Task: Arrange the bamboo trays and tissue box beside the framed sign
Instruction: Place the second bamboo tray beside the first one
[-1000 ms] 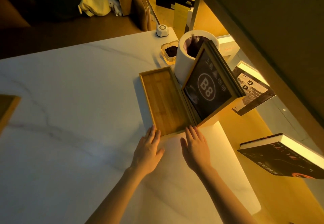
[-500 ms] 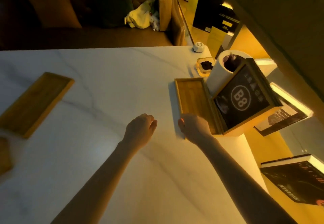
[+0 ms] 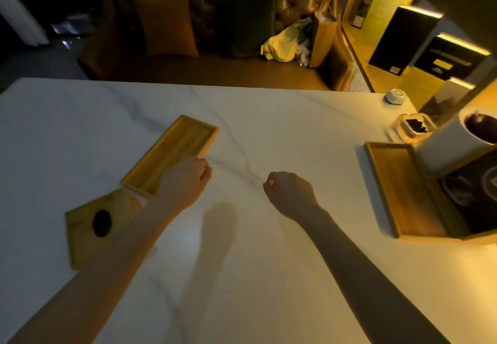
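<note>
Tray (image 3: 403,190) lay against sign (image 3: 478,195); second tray (image 3: 172,150), box (image 3: 99,225) far left of it. Left hand (image 3: 185,179) curled, empty, over second tray, probably fetching; right hand (image 3: 290,193) fisted, empty.

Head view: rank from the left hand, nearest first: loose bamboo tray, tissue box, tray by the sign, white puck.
1. Loose bamboo tray, just beyond the left hand.
2. Tissue box, near left.
3. Tray by the sign, far right.
4. White puck, far right corner.

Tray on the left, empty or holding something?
Empty: the left tray shows only bare bamboo floor; left hand covers part of its rim.
</note>
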Tool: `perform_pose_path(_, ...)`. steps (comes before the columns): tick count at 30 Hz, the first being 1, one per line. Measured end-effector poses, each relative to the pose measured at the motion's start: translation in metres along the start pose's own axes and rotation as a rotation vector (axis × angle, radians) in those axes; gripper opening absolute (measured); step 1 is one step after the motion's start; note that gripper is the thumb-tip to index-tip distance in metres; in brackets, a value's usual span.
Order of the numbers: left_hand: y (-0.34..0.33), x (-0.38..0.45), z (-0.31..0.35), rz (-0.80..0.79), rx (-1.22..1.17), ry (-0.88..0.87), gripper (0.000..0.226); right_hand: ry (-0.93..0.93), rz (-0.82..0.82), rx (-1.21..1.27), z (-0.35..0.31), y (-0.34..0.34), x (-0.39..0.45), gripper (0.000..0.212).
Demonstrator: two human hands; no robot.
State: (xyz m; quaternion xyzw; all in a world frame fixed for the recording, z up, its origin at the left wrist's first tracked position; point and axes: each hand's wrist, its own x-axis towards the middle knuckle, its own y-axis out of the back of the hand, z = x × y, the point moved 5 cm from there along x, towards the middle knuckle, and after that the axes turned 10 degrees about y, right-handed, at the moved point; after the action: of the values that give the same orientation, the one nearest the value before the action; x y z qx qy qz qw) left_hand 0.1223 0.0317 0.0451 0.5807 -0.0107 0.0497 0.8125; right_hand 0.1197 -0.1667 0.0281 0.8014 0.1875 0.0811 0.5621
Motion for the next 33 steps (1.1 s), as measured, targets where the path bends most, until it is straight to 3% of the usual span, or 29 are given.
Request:
perform_pose_path(7,0.005,0.025,-0.117,-0.068,0.005,0.151,0.028,0.028,-0.04,0.123,-0.076,-0.069,0.054,0.036)
perform_pose_path(13,-0.019,0.046,-0.189,-0.251,0.018,0.276,0.043,0.001,-0.147,0.178,-0.107,-0.121,0.08,0.047)
perform_pose_path(16,-0.033,0.058,-0.216,-0.394,0.275,0.29,0.055,0.019,-0.265,0.086,-0.115,-0.142,0.09,0.054)
perform_pose_path(19,-0.04,0.072,-0.234,-0.475,0.418,0.284,0.046,0.052,-0.355,0.031,-0.124,-0.162,0.098,0.06)
perform_pose_path(26,-0.056,0.08,-0.25,-0.437,0.065,0.385,0.022,-0.035,-0.35,0.289,-0.151,-0.183,0.108,0.065)
perform_pose_path(31,-0.043,0.077,-0.238,-0.47,-0.181,0.508,0.021,-0.095,-0.325,0.52,-0.158,-0.177,0.12,0.049)
perform_pose_path(33,-0.037,0.076,-0.236,-0.449,-0.302,0.573,0.027,-0.201,-0.265,0.743,-0.156,-0.173,0.118,0.048)
